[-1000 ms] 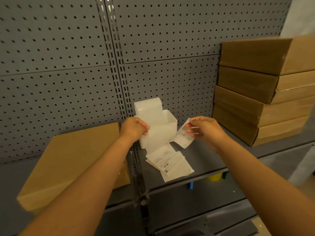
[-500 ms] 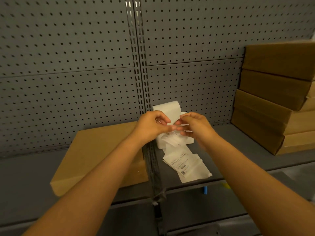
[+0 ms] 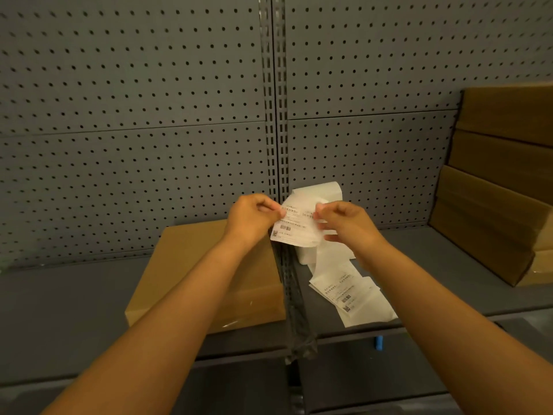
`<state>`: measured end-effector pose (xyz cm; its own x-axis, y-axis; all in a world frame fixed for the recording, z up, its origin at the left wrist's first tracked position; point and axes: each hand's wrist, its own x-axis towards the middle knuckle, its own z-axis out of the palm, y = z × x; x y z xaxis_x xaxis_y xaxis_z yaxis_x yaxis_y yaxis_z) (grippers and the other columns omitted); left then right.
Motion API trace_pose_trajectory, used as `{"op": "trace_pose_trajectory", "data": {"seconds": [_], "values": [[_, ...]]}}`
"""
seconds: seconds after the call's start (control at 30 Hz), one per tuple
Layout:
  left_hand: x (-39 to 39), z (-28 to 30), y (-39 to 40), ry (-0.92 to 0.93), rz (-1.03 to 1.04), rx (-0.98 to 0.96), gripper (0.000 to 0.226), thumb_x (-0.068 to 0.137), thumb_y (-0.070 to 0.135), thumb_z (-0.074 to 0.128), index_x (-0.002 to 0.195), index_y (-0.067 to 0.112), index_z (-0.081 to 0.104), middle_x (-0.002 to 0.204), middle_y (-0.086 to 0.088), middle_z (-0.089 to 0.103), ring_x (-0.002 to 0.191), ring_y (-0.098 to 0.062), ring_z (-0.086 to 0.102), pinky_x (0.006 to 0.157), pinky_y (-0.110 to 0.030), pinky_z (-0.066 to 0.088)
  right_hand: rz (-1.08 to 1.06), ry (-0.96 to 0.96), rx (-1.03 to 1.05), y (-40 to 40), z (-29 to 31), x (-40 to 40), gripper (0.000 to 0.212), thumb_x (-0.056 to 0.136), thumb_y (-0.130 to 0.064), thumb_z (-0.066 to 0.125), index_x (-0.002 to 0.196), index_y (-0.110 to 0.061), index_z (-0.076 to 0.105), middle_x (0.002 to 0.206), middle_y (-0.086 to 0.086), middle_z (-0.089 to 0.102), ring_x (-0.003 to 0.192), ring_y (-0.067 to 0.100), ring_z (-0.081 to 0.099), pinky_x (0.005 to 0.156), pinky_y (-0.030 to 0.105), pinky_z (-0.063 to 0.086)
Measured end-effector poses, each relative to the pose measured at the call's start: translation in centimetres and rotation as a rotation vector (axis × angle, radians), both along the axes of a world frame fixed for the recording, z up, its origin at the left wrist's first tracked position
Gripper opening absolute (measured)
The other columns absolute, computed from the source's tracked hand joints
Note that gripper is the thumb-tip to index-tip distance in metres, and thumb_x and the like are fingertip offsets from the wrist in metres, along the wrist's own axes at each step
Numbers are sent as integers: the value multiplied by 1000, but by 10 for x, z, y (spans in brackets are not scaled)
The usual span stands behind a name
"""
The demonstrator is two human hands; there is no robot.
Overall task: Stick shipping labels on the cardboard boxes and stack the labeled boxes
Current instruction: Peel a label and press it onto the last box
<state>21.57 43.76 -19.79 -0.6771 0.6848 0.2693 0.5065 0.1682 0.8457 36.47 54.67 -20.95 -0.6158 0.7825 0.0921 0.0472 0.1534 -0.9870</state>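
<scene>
So here's where we are: four cardboard boxes (image 3: 496, 187) sit stacked at the right end of the shelf (image 3: 68, 298), though we can't see whether they carry labels. One lone box (image 3: 209, 274) lies flat on the left with its top bare, so that one looks like it needs labelling and stacking. Right now we're holding a printed shipping label (image 3: 294, 224) up above the shelf, just right of that box. Our left hand (image 3: 251, 218) pinches its left edge, our right hand (image 3: 344, 221) pinches the right edge, probably peeling the backing. More labels (image 3: 350, 295) trail from the white dispenser (image 3: 317, 193).
</scene>
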Motion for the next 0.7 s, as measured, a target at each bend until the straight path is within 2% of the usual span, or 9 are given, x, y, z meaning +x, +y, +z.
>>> {"op": "trace_pose_trajectory", "data": {"seconds": [0.13, 0.27, 0.37, 0.47, 0.63, 0.7], "values": [[-9, 4, -17, -191, -27, 80, 8, 84, 19, 71, 89, 13, 68, 92, -1, 73, 87, -16, 69, 72, -26, 55, -130, -80, 84, -2, -8, -9, 24, 84, -24, 71, 102, -14, 59, 101, 5, 64, 98, 20, 62, 89, 39, 53], [-16, 5, -33, -220, -26, 92, 9, 85, 18, 70, 90, 13, 66, 90, 1, 73, 82, -12, 68, 68, -23, 53, -109, -69, 55, -10, -6, -21, 22, 87, -24, 67, 101, -9, 60, 100, 8, 67, 79, 15, 62, 73, 30, 54], [-23, 6, -42, -227, -22, 87, 10, 85, 18, 70, 92, 12, 66, 90, 0, 73, 82, -12, 68, 71, -25, 53, -95, -48, 65, -17, -2, -31, 14, 90, -20, 63, 95, -7, 64, 95, 7, 69, 74, 12, 62, 65, 23, 53], [-30, 6, -53, -241, 5, 91, 10, 85, 17, 70, 92, 12, 66, 92, -2, 72, 82, -14, 67, 73, -27, 54, -65, -28, 57, -25, 0, -41, 8, 93, -17, 59, 91, -9, 63, 92, 3, 69, 75, 11, 62, 61, 18, 50], [-43, 6, -70, -249, 138, 157, 6, 87, 14, 67, 92, 11, 68, 92, -2, 71, 76, -12, 65, 66, -21, 52, -15, -6, 66, -41, 3, -60, 11, 95, -14, 55, 84, -12, 59, 94, 7, 69, 81, 15, 64, 65, 19, 52], [-49, 3, -76, -211, 208, 170, 1, 86, 16, 69, 87, 15, 69, 89, 0, 72, 72, -10, 65, 68, -23, 54, -5, 5, 71, -49, 4, -70, 10, 94, -15, 55, 86, -11, 59, 94, 10, 69, 83, 18, 64, 67, 22, 53]]}}
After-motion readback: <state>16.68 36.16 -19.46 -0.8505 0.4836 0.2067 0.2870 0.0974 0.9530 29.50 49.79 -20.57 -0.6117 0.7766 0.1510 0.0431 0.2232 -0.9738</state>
